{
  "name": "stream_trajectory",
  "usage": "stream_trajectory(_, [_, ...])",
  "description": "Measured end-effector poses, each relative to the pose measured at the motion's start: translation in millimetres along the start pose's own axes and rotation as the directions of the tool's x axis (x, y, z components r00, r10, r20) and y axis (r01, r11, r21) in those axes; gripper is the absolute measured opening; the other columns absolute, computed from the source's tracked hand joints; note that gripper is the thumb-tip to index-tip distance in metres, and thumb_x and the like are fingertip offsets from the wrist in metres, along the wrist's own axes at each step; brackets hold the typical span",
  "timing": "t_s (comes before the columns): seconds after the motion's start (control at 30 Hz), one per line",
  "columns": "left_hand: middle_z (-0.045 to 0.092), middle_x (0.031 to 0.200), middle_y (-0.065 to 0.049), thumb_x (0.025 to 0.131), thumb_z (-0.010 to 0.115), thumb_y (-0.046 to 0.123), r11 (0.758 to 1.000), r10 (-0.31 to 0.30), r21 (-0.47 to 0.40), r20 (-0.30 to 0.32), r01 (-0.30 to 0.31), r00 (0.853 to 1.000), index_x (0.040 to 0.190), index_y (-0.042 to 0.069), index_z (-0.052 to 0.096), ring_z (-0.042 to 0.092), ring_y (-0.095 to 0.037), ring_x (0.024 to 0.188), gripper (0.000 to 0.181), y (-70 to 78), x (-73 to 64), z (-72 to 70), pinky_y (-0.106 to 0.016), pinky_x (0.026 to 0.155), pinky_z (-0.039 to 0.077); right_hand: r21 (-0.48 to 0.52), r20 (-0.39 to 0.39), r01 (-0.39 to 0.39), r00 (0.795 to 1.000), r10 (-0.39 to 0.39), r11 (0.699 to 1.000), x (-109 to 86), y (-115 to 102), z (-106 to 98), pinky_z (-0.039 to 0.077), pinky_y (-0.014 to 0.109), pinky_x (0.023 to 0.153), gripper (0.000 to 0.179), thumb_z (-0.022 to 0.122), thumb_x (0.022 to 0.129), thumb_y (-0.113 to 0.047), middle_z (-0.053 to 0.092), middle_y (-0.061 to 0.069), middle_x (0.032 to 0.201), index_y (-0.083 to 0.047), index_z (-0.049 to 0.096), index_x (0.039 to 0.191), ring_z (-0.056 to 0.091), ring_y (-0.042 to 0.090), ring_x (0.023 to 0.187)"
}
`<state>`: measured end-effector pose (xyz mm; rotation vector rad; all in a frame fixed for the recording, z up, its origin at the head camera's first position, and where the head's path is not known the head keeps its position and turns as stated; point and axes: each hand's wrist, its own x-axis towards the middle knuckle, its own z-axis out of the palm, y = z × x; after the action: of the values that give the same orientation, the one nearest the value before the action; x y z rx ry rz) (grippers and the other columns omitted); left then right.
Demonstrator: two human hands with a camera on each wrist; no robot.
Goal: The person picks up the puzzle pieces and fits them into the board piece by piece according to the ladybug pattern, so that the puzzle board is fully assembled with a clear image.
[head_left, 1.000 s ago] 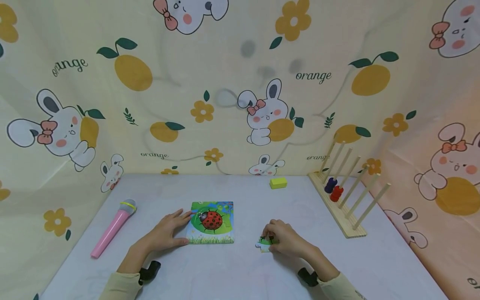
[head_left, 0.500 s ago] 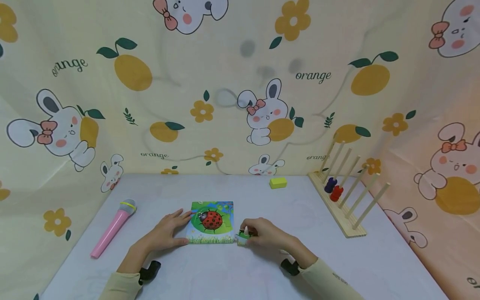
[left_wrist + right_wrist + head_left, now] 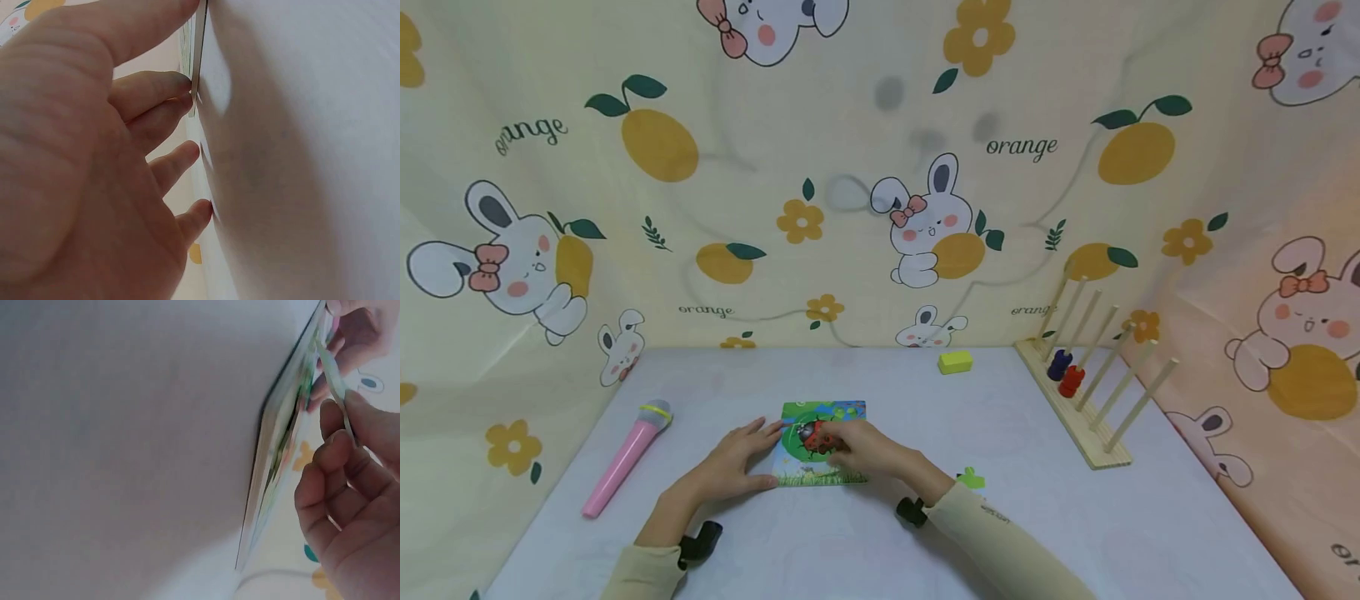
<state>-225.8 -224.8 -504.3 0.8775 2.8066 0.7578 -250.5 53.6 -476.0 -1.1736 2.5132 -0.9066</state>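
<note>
A square ladybug puzzle board [image 3: 846, 409] lies flat near the middle of the table. The left hand [image 3: 736, 460] rests at its left edge, fingertips and thumb against the side, fingers loosely extended. Over the board's right part, the right hand [image 3: 877, 450] pinches a thin puzzle piece [image 3: 335, 378] between thumb and fingers; in the right wrist view the piece is tilted just above the board's surface. In the head view the right hand covers part of the ladybug picture. Another green puzzle piece [image 3: 972, 477] lies on the table behind the right forearm, partly hidden by it.
A pink toy microphone [image 3: 628, 458] lies at the left. Toward the back is a yellow block [image 3: 955, 362]. A wooden peg rack [image 3: 1075, 408] stands at the right, with blue beads [image 3: 1060, 365] and red beads [image 3: 1072, 382] on its pegs. A patterned cloth hangs behind.
The right hand has carried the puzzle piece leftward from the table to over the board. A second green piece now shows behind the forearm. The left hand stays at the board's edge.
</note>
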Motion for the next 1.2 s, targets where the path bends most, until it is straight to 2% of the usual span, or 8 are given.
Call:
stream_trajectory(0.3, [0.039,0.155,-0.019,0.086,0.077,0.037,1.000,0.003,0.005,-0.004,-0.003,1.000,0.145,-0.004,0.047,0.023,-0.050,0.144,0.077,0.9,-0.1,-3.4,-0.071,0.110,0.020,-0.041,-0.049,-0.022,0.999,0.020,0.999,4.2,-5,4,0.050,0.018,0.074,0.021,0.073,0.089,-0.004,0.071,-0.003,0.102,-0.011,0.069,0.108,0.063,0.004,0.089])
stream_trajectory(0.5, [0.039,0.155,-0.019,0.086,0.077,0.037,1.000,-0.004,0.001,-0.006,0.004,1.000,0.145,-0.003,0.048,0.023,-0.050,0.144,0.077,1.8,-0.3,-3.2,-0.072,0.109,0.020,-0.168,-0.050,-0.029,0.999,0.021,0.985,5.9,-7,7,0.049,0.017,0.071,0.025,0.077,0.088,-0.013,0.072,-0.005,0.101,-0.014,0.071,0.111,0.063,0.004,0.086])
stream_trajectory(0.7, [0.040,0.155,-0.019,0.086,0.077,0.037,1.000,0.002,0.002,-0.010,-0.002,1.000,0.144,-0.004,0.048,0.024,-0.050,0.144,0.076,1.1,-0.4,-1.8,-0.072,0.109,0.021,-0.273,-0.057,-0.006,0.998,-0.010,0.962,4.6,-9,9,0.051,0.020,0.069,0.023,0.073,0.092,-0.018,0.072,-0.002,0.100,-0.016,0.064,0.113,0.066,0.009,0.083])
stream_trajectory(0.9, [0.040,0.155,-0.019,0.086,0.077,0.037,1.000,0.008,0.000,-0.014,-0.008,1.000,0.144,-0.004,0.048,0.024,-0.050,0.144,0.076,0.5,-0.3,-0.6,-0.072,0.109,0.021,-0.363,-0.054,0.039,0.997,-0.063,0.931,3.2,-11,8,0.048,0.018,0.061,0.011,0.068,0.096,-0.014,0.069,-0.004,0.088,-0.015,0.064,0.105,0.061,0.007,0.070])
stream_trajectory(1.03, [0.039,0.155,-0.018,0.086,0.077,0.037,1.000,0.004,0.000,-0.012,-0.004,1.000,0.144,-0.003,0.048,0.024,-0.049,0.144,0.077,0.3,0.0,-0.4,-0.072,0.109,0.020,-0.425,-0.061,0.060,0.994,-0.095,0.903,3.0,-12,10,0.047,0.018,0.058,0.012,0.068,0.095,-0.015,0.069,-0.004,0.084,-0.016,0.066,0.107,0.059,0.006,0.066])
stream_trajectory(1.1, [0.039,0.155,-0.018,0.086,0.077,0.038,1.000,-0.002,0.002,-0.010,0.002,1.000,0.145,-0.003,0.048,0.023,-0.049,0.144,0.077,0.3,0.2,-0.4,-0.072,0.109,0.020,-0.472,-0.062,0.076,0.991,-0.119,0.878,2.7,-11,11,0.046,0.019,0.058,0.014,0.068,0.095,-0.017,0.069,-0.004,0.081,-0.018,0.067,0.109,0.059,0.007,0.065])
stream_trajectory(1.2, [0.039,0.155,-0.017,0.086,0.077,0.037,1.000,-0.013,0.003,-0.006,0.013,1.000,0.145,-0.002,0.048,0.023,-0.048,0.145,0.077,0.6,0.3,0.1,-0.072,0.110,0.020,-0.559,-0.056,0.097,0.986,-0.154,0.823,2.6,-10,12,0.044,0.023,0.060,0.014,0.067,0.096,-0.022,0.068,-0.005,0.076,-0.021,0.067,0.109,0.060,0.008,0.064])
